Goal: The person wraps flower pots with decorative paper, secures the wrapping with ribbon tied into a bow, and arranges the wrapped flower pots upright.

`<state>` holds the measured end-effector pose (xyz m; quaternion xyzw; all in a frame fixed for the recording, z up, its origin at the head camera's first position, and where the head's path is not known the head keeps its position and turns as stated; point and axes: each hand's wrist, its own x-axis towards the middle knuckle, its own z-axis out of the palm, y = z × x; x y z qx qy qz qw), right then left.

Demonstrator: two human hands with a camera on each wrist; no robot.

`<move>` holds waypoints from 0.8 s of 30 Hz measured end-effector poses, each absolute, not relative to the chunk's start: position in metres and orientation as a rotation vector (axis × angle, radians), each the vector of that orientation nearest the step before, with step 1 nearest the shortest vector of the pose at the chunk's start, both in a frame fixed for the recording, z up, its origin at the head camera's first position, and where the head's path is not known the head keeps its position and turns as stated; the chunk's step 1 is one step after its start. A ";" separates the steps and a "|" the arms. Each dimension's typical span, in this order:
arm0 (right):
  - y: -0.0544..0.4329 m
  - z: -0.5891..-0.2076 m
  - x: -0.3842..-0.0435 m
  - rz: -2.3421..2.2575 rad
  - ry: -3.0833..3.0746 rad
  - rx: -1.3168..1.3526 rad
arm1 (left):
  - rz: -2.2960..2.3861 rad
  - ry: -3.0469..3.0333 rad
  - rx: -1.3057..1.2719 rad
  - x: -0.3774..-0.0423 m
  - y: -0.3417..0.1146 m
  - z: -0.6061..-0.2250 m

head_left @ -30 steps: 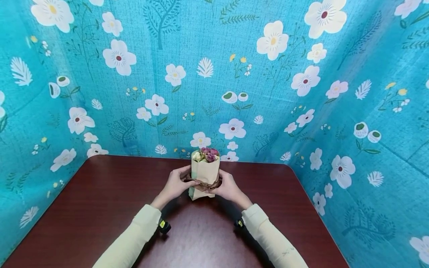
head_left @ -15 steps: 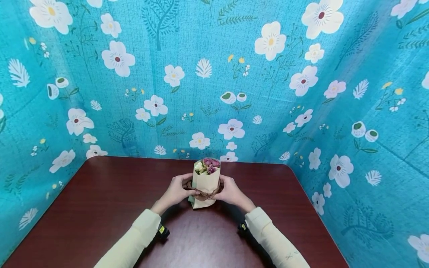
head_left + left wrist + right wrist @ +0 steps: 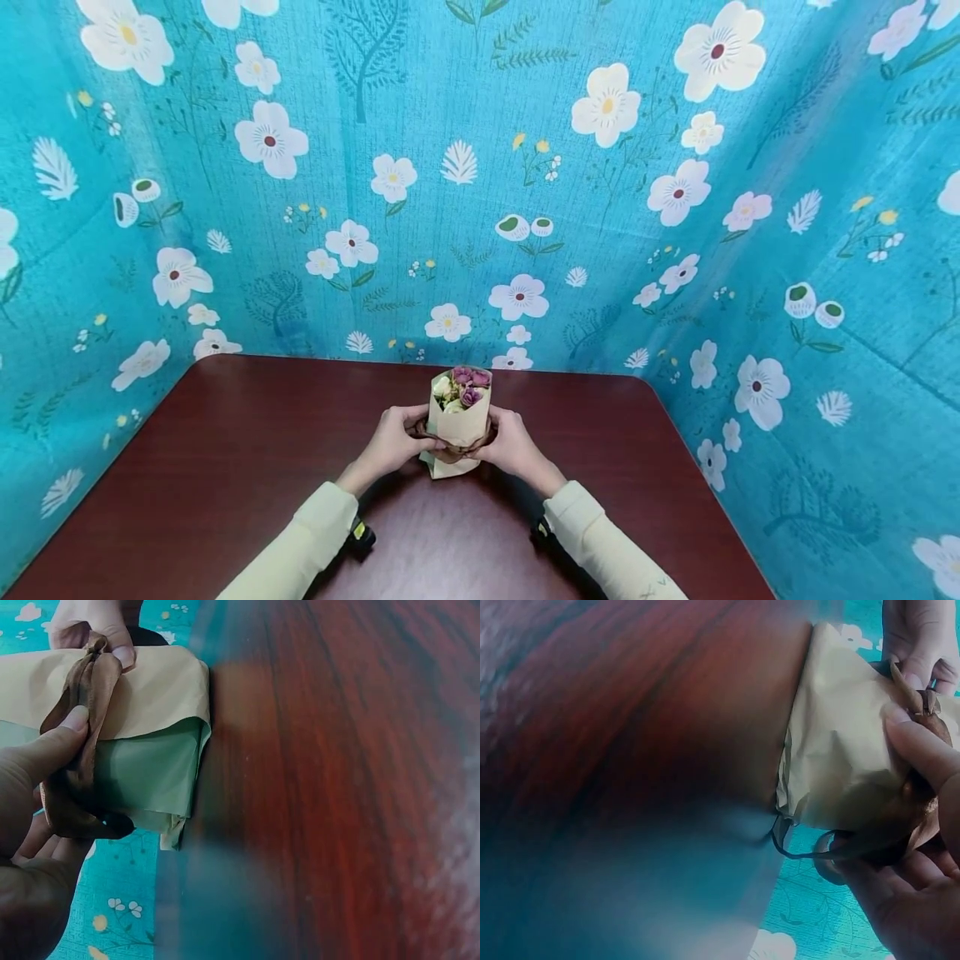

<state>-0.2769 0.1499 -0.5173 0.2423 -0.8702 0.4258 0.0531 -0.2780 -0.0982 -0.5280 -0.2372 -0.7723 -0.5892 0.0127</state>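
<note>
A small bouquet (image 3: pixel 460 427) stands nearly upright between my two hands at the middle of the table. Purple and whitish flowers (image 3: pixel 468 387) show at its top, inside cream paper. My left hand (image 3: pixel 393 442) grips its left side, thumb in front and fingers behind. On the other side my right hand (image 3: pixel 516 448) holds it the same way. A brown ribbon (image 3: pixel 91 712) circles the bouquet's waist, and the left thumb presses on it. Green paper (image 3: pixel 146 772) shows under the cream layer in the left wrist view. In the right wrist view the cream wrapping's (image 3: pixel 840 735) lower edge is right at the tabletop.
The dark red-brown table (image 3: pixel 247 450) is glossy and reflects light near the front. A blue cloth (image 3: pixel 420 208) with printed flowers hangs behind it and along both sides. Black wrist devices (image 3: pixel 362 537) sit under both cuffs.
Both hands have brought the bouquet somewhat lower in the head view, nearer to me, keeping their grip. More of the flower tops shows now. The head view has shifted slightly.
</note>
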 end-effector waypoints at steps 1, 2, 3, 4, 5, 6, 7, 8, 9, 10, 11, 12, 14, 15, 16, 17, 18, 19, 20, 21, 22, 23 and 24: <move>0.150 -0.517 -0.276 1.287 -2.645 0.737 | -1.815 -2.413 -0.751 -0.278 -0.099 -0.529; 0.149 -0.517 -0.276 1.275 -2.647 0.737 | -1.794 -2.418 -0.761 -0.278 -0.099 -0.529; 0.149 -0.517 -0.275 1.270 -2.647 0.735 | -1.778 -2.420 -0.772 -0.278 -0.100 -0.530; 0.149 -0.517 -0.275 1.261 -2.648 0.739 | -1.763 -2.420 -0.779 -0.278 -0.100 -0.530; 0.148 -0.517 -0.276 1.253 -2.651 0.739 | -1.757 -2.416 -0.789 -0.278 -0.100 -0.530; 0.148 -0.516 -0.276 1.245 -2.653 0.740 | -1.755 -2.411 -0.798 -0.279 -0.101 -0.531; 0.148 -0.515 -0.276 1.232 -2.655 0.743 | -1.756 -2.408 -0.805 -0.279 -0.101 -0.531; 0.148 -0.515 -0.277 1.225 -2.658 0.745 | -1.761 -2.404 -0.811 -0.280 -0.101 -0.531; 0.148 -0.514 -0.278 1.222 -2.660 0.749 | -1.761 -2.405 -0.815 -0.280 -0.102 -0.530; 0.148 -0.513 -0.279 1.213 -2.662 0.755 | -1.759 -2.407 -0.818 -0.281 -0.102 -0.530; 0.148 -0.512 -0.280 1.202 -2.666 0.759 | -1.757 -2.411 -0.822 -0.282 -0.102 -0.529; 0.148 -0.511 -0.281 1.190 -2.669 0.766 | -1.745 -2.419 -0.825 -0.283 -0.103 -0.528; 0.149 -0.509 -0.284 1.152 -2.682 0.777 | -1.689 -2.444 -0.841 -0.285 -0.103 -0.525; 0.150 -0.508 -0.285 1.124 -2.690 0.792 | -1.648 -2.462 -0.849 -0.286 -0.104 -0.524; 0.151 -0.507 -0.287 1.092 -2.704 0.807 | -1.614 -2.476 -0.863 -0.287 -0.105 -0.524; 0.152 -0.506 -0.287 1.074 -2.726 0.824 | -1.586 -2.491 -0.878 -0.288 -0.107 -0.523; 0.155 -0.503 -0.288 1.061 -2.758 0.842 | -1.548 -2.508 -0.895 -0.288 -0.109 -0.522; 0.158 -0.501 -0.288 1.051 -2.797 0.867 | -1.510 -2.526 -0.910 -0.289 -0.113 -0.522; 0.162 -0.497 -0.287 1.038 -2.850 0.889 | -1.481 -2.544 -0.923 -0.289 -0.117 -0.521; 0.167 -0.492 -0.287 1.029 -2.905 0.915 | -1.456 -2.559 -0.928 -0.290 -0.123 -0.519; 0.173 -0.487 -0.286 1.028 -2.963 0.936 | -1.448 -2.577 -0.926 -0.291 -0.130 -0.518; 0.179 -0.480 -0.285 1.017 -3.018 0.949 | -1.413 -2.602 -0.915 -0.292 -0.137 -0.516; 0.187 -0.474 -0.285 0.991 -3.065 0.943 | -1.372 -2.624 -0.895 -0.293 -0.145 -0.513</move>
